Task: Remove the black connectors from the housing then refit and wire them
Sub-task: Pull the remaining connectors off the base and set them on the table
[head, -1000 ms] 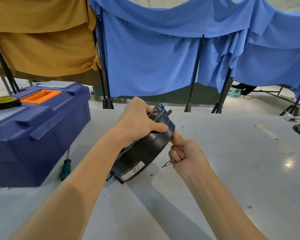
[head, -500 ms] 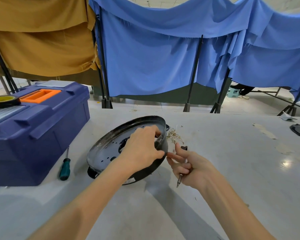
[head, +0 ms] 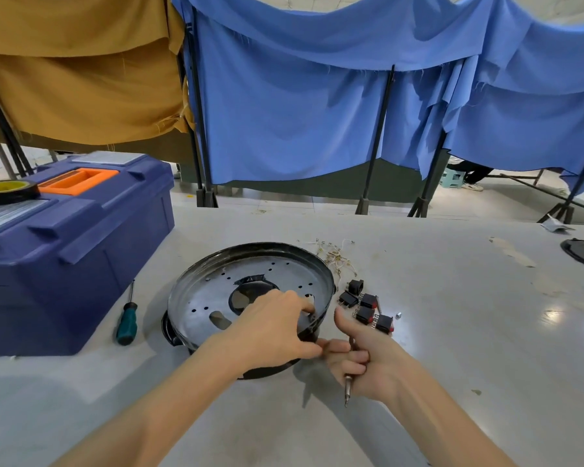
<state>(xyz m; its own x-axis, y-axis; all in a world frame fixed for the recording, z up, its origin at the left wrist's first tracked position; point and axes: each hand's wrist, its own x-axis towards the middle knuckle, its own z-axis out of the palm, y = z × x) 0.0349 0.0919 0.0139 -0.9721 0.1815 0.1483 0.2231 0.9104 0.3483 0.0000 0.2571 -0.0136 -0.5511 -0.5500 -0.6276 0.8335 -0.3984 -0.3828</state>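
Left grip [head: 267,332] clasps the housing [head: 209,291] rim, right grip [head: 368,362] clenches a metal tool [head: 347,389]; connectors [head: 368,302] lie just beyond.

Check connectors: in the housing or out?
Out. The black connectors lie loose on the table, right of the housing; whether any remain fitted, cannot tell.

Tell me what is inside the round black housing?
A shiny metal floor with small holes and a large central opening. The left hand grips the housing's near rim; its fingers cover that part of the floor.
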